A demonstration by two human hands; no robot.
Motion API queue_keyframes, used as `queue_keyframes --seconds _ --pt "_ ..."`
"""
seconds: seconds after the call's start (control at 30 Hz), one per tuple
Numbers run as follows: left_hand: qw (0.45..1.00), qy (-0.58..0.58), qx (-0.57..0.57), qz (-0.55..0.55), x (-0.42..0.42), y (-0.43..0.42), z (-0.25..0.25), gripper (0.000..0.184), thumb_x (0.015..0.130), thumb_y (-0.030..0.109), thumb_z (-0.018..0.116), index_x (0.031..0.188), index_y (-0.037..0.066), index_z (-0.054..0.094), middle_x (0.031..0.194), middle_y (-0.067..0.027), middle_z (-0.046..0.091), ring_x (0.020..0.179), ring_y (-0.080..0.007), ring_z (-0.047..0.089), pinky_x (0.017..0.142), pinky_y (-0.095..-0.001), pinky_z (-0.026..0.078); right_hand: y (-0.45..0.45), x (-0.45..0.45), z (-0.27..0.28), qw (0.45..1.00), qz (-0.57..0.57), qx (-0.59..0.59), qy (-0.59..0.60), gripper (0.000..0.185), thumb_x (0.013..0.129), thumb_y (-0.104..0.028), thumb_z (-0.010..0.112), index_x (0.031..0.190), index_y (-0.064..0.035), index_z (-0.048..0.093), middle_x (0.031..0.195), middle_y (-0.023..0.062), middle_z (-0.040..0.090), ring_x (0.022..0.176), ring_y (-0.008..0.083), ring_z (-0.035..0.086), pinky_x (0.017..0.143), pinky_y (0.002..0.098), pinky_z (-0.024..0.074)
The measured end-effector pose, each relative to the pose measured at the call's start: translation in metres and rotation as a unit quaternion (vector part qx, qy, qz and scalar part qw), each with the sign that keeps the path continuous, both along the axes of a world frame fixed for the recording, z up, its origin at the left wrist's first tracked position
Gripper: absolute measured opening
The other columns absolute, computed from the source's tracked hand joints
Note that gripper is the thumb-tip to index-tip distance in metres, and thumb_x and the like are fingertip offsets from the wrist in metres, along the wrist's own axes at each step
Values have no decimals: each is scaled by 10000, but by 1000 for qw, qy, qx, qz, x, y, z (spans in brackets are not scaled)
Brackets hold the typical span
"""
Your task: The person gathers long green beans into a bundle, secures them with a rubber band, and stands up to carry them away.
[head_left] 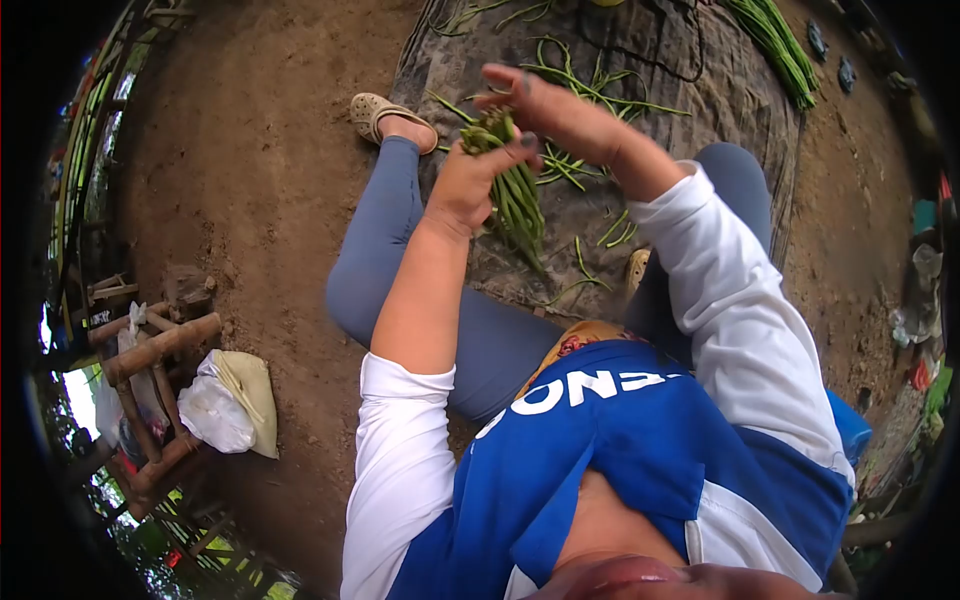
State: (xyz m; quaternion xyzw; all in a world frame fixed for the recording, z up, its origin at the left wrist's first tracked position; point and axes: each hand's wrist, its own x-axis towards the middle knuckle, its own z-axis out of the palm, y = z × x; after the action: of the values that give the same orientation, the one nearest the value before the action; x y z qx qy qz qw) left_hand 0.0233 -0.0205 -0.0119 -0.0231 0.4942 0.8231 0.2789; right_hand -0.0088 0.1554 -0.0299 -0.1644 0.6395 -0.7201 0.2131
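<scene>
My left hand (468, 186) is closed around a bundle of green string beans (517, 200), whose long pods hang down past the wrist toward my lap. The bunched ends of the beans stick up above the fist. My right hand (562, 112) is just above and to the right of these ends, fingers stretched out and apart, slightly blurred. Whether its fingertips touch the bundle is hard to tell. Below and behind the hands, loose string beans (568, 165) lie scattered on a dark cloth (660, 125) between my legs.
A larger bunch of long beans (775, 45) lies at the cloth's far right corner. On the left, a wooden frame (165, 345) stands beside a pale sack and a white plastic bag (215, 410). Brown soil (260, 150) surrounds the cloth. Plastic litter (915, 320) lies at the right.
</scene>
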Motion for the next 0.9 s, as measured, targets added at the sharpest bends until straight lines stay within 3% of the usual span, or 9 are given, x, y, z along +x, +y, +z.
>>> queue_keyframes --seconds 0.07,0.17,0.23,0.33,0.53,0.67,0.73,0.83,0.9 --pt "994 13 92 57 -18 -9 -13 120 837 80 706 809 65 590 741 -51 610 696 -172 611 669 -304 503 -28 18 -43 995 -45 73 57 965 838 -652 570 1512 -91 169 1382 171 471 1228 258 479 1026 377 385" --pt "976 31 131 172 -29 -17 -17 145 861 118 694 801 70 571 733 -58 582 728 -175 600 694 -314 506 -56 34 -18 999 25 25 12 800 755 -506 757 1330 -35 460 1114 137 631 932 204 617 872 332 473" --pt "978 143 29 149 -31 -26 -7 169 864 168 697 870 52 574 840 -102 645 804 -215 615 755 -346 514 -55 17 -1 978 129 90 -138 304 751 -280 763 797 -4 643 658 61 618 684 181 630 648 294 508" --pt "977 165 135 8 -29 -32 31 341 849 148 697 1113 33 515 1001 -175 684 1019 -334 651 898 -423 528 -56 11 19 951 220 -104 -190 178 795 -161 696 787 2 625 673 79 613 634 171 635 619 320 544" --pt "993 70 81 44 -35 -31 74 117 844 119 681 849 44 591 785 -113 631 885 -318 674 812 -444 570 -50 10 48 861 304 -284 -294 264 853 -137 639 1068 0 568 879 121 656 763 229 676 813 439 571" --pt "984 80 58 147 -63 -52 110 143 842 75 678 765 58 559 734 -101 607 746 -283 650 735 -460 583 -38 27 45 892 291 -222 -265 539 770 -104 675 1235 46 448 824 124 644 779 241 686 776 422 579" --pt "970 86 26 226 -76 -80 126 154 853 89 674 776 60 544 708 -91 590 689 -270 619 725 -469 576 -27 39 28 915 315 -154 -201 498 756 -82 683 1208 2 490 709 100 622 617 206 659 672 385 590" --pt "944 100 2 313 -82 -121 150 189 866 115 671 772 60 517 669 -73 557 645 -264 592 728 -478 564 0 69 23 917 289 -78 -263 322 940 -207 577 1177 9 542 670 44 598 534 107 592 644 363 575" --pt "930 111 5 351 -84 -144 166 213 873 130 667 757 62 501 647 -62 534 629 -262 577 740 -485 556 34 86 32 972 197 62 -114 427 957 -207 554 1321 1 471 948 102 654 864 163 642 827 319 531"
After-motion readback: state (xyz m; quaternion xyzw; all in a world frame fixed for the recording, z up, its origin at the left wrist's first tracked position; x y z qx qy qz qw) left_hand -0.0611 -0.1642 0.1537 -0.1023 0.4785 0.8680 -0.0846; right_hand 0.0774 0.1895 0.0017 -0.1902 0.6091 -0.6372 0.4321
